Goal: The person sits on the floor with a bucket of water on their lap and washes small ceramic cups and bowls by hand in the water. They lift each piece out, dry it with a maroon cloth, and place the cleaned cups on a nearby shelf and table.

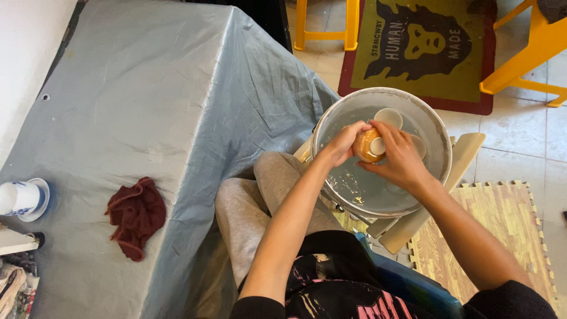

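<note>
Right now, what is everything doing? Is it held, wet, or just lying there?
Small orange cup: held by both hands over the basin.
Left hand: gripping the cup's side.
Right hand: on the cup.
Basin: holds water and pale dishes.
Red cloth: crumpled on the grey cover.
Blue-and-white cup: lying on its saucer.

Both forearms bare, reaching fwd, converging. Left hand [342,142] & right hand [401,158] meet w/ fingers curled inward, wrists slightly bent, elbows near torso.

Soft, even daylight, brightest on the tiled floor [520,136]; shadows faint, focus fairly sharp, slight wide-angle stretch at the edges.
</note>
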